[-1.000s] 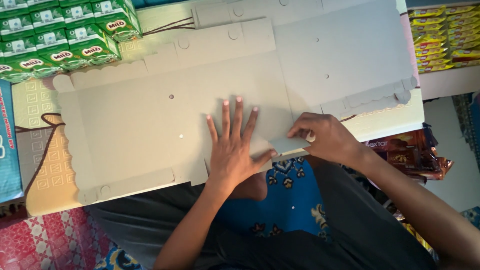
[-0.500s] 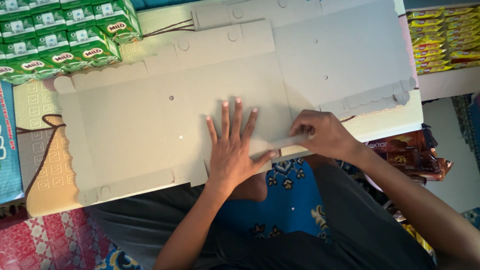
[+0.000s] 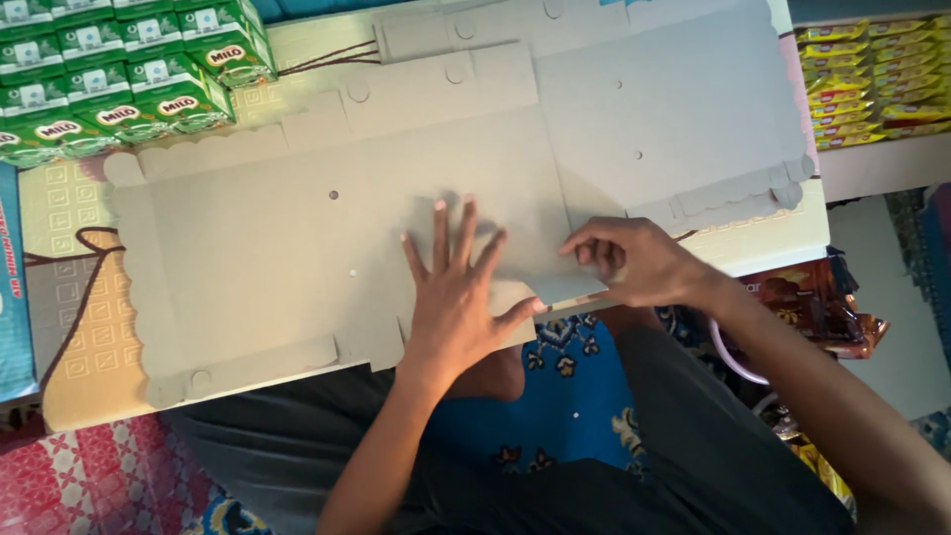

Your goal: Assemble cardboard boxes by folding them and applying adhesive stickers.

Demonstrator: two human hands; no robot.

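- Left hand (image 3: 458,297): laid flat, fingers spread and open, palm pressing down on the grey cardboard blank (image 3: 297,258); it grips nothing, only pins the sheet.
- Right hand (image 3: 639,260): fingers curled and pinched together on a flap (image 3: 573,285) at the near edge of the blank, just right of the left hand's thumb.
- Location of the blank: unfolded and flat on the bench (image 3: 89,367), reaching well away to the left of the left hand and beyond its fingertips. A second grey blank (image 3: 684,109) lies beyond the right hand, partly overlapping the first.
- Handling judgement: thin die-cut board, light, stiff across its panels but ready to bend along scored lines; likely to slide unless pinned, as the left palm does now.
- Grip judgement: best held at edges and flaps. The scalloped tabs and small punched holes look like weak points that could tear or crease.
- Surroundings: green drink cartons (image 3: 119,69) stacked far beyond and left of the left hand; yellow packets (image 3: 872,69) on a shelf beyond the right hand; brown wrappers (image 3: 822,307) by the right wrist.
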